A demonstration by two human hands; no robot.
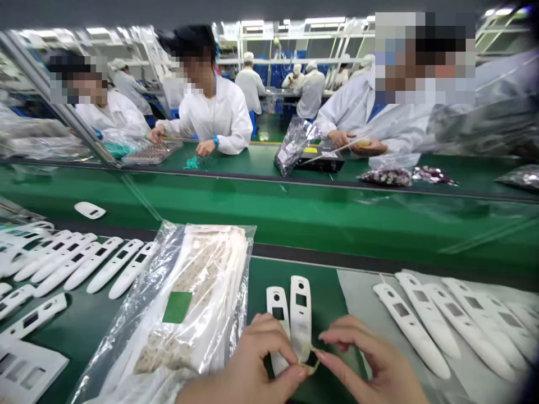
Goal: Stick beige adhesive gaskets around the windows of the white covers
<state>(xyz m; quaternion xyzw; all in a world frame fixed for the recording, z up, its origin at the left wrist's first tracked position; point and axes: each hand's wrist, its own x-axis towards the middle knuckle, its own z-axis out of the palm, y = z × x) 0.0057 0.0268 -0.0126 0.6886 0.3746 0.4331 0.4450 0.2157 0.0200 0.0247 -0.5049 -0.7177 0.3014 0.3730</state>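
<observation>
green workbench point(84, 336) carries rows of white plastic shells point(438, 320) on your right and a matching batch point(80, 264) on your left, each shell with a rectangular window. two shells point(290, 314) lie just in front of you, between the rows, while your left hand point(246, 370) and right hand point(370, 359) pinch a thin tan translucent strip point(309, 362) over their lower ends.

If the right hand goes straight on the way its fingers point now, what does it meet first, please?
The right hand would probably meet first the small tan flexible strip at its fingertips, then the white plastic housing just beyond. Depth is hard to judge from this view.
</observation>
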